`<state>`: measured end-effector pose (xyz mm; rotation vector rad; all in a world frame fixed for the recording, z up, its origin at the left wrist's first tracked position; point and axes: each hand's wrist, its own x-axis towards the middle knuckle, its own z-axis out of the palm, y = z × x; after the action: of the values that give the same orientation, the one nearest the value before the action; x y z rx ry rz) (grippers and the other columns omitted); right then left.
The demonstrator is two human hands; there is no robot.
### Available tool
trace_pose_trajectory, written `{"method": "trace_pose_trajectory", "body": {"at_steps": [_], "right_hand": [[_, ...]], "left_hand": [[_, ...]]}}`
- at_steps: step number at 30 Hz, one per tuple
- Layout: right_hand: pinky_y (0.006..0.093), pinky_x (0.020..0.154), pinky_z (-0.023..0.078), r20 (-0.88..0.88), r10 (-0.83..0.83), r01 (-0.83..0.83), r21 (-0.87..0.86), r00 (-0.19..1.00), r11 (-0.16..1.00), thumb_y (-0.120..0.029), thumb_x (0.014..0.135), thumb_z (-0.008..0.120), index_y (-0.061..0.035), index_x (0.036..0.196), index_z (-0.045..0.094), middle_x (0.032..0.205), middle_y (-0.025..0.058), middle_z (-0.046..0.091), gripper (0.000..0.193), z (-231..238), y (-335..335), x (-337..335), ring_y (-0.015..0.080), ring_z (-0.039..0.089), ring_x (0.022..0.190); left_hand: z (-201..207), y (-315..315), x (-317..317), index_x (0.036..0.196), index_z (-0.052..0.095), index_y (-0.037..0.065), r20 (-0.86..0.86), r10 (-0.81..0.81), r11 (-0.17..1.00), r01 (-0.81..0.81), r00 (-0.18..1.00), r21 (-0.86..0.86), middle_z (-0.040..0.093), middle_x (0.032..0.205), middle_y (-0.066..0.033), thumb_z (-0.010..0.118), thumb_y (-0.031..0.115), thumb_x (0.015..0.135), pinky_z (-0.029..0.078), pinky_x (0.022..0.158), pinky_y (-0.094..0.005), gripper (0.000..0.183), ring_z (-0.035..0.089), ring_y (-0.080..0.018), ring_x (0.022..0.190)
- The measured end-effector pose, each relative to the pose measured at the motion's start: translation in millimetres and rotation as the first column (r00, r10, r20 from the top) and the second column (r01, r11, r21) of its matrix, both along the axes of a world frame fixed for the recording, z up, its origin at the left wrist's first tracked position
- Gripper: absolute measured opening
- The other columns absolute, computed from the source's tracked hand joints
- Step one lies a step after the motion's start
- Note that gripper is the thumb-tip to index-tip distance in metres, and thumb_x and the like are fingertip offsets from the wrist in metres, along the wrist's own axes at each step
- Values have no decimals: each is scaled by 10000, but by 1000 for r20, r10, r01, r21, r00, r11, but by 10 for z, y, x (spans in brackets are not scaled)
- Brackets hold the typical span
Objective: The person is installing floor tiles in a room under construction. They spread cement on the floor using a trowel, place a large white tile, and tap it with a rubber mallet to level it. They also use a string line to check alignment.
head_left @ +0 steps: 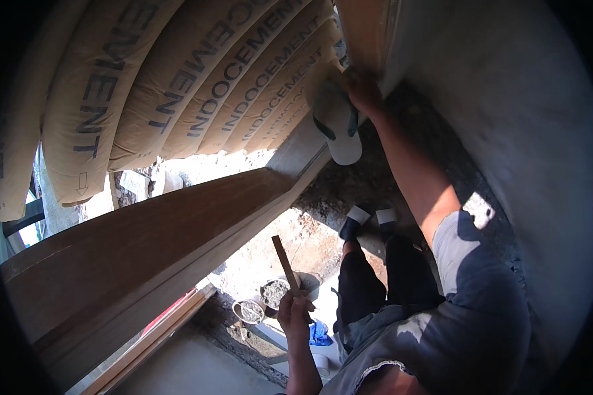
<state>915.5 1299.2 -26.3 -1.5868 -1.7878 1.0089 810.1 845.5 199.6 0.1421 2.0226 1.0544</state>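
In my left hand (295,311), low in the middle, a narrow flat wooden strip (284,259) points up and away, gripped near its lower end. My right arm reaches far forward. Its hand (362,91) is closed at the side of a flip-flop (340,124) with a pale sole and dark green straps; the fingertips are partly hidden and slightly blurred. The flip-flop lies over the end of a ledge (295,155), beside a brown upright panel (369,33).
Brown cement sacks (197,92) hang or stand in a row at upper left. A long brown beam (145,227) crosses below them. Two buckets of grey mix (274,291) and a blue cloth or bag (319,333) are near my left hand. A plain wall (527,131) rises on the right.
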Motion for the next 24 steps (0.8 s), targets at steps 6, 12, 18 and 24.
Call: {"method": "trace_pose_trajectory", "body": {"at_steps": [6,12,18,24], "right_hand": [[346,951,403,-256,595,-632,-94,762,769,-412,960,423,22,1241,495,1169,178,580,522,1306,-2329,180,250,546,1079],[314,796,476,-864,318,-921,-356,390,159,-480,914,490,-24,1159,580,892,77,619,526,1833,-3780,588,190,601,847],[309,883,457,-664,523,-845,-448,534,294,-323,903,576,-39,1042,655,1007,116,672,326,1859,-3818,1040,201,625,969],[334,876,455,-526,584,-780,-505,618,370,-332,904,559,-26,1024,653,1003,140,667,342,1714,-4297,1239,261,625,977]], "left_hand": [[218,-275,334,1075,531,18,275,-162,987,151,948,62,641,896,-111,517,197,917,355,459,-192,239,543,-68,589],[385,-557,371,1053,514,29,482,131,869,-334,866,364,593,792,-116,535,180,908,387,436,-227,210,478,-124,487],[273,-997,374,1091,491,64,478,101,942,-239,873,236,552,702,-58,523,129,901,344,420,-202,202,438,-85,475],[158,-1314,457,1050,490,49,551,155,871,-377,820,317,582,744,-108,508,132,873,439,526,-285,196,528,-160,548]]}}
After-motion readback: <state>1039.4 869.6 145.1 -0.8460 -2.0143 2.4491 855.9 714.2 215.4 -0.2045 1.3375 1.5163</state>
